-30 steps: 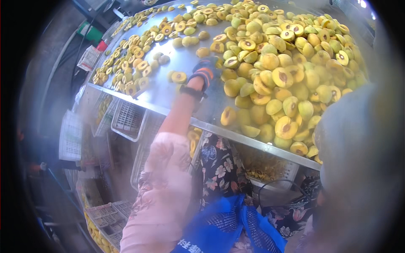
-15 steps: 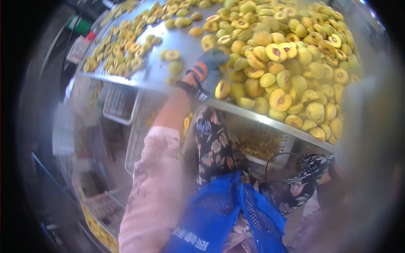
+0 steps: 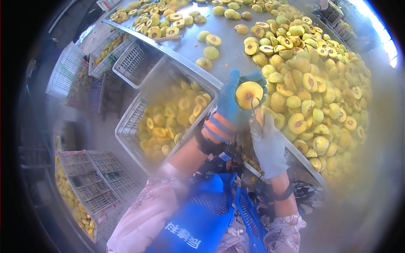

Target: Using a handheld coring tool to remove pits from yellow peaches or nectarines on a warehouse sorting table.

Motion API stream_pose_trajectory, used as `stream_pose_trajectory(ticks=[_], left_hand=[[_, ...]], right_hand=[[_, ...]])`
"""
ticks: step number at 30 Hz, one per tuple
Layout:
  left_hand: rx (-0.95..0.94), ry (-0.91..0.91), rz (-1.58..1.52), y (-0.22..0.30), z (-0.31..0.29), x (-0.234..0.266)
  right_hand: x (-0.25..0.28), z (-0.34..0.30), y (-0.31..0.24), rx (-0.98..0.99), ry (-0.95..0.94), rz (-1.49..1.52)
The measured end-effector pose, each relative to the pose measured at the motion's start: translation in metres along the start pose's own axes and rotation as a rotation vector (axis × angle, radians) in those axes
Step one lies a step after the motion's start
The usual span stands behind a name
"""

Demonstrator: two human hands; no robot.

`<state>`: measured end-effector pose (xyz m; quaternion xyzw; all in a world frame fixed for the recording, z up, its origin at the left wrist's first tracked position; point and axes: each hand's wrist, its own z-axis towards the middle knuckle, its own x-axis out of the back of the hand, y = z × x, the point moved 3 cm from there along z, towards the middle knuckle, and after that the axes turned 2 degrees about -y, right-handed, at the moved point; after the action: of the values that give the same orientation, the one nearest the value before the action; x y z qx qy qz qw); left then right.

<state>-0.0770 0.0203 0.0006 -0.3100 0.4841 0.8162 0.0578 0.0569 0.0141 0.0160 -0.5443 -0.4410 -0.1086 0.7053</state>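
My left hand [image 3: 229, 98], in a teal glove with orange and blue bands at the cuff, grips a halved yellow peach [image 3: 248, 93] just off the metal table's near edge. The cut face is turned up, with a brownish hollow in the middle. My right hand [image 3: 270, 147], in a whitish glove, is closed round the light handle of a small pitting tool [image 3: 258, 118]. Its curved metal end meets the lower side of the cut face. Right beside my hands rises a large heap of halved peaches [image 3: 308, 109].
Left of my hands, a white plastic crate [image 3: 130, 122] under the table edge holds peach halves. More crates [image 3: 95, 181] stand on the floor at left. On the steel table [image 3: 190, 42] lie scattered halves and a light-handled tool [image 3: 168, 39] near its edge.
My left hand has come back from the heap to the table edge with a peach half. My right hand has moved in from the right, bringing the pitting tool to the fruit.
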Motion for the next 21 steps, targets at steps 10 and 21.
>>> stream_pose_trajectory(ticks=[10,21], left_hand=[[0.36,0.277,-0.044,-0.021,-0.003,-0.007],[-0.004,-1.085,0.798,-0.009,-0.002,-0.055]], right_hand=[[-0.016,0.01,0.016,-0.146,-0.154,0.209],[0.002,-0.052,0.058,1.025,-0.138,-0.99]])
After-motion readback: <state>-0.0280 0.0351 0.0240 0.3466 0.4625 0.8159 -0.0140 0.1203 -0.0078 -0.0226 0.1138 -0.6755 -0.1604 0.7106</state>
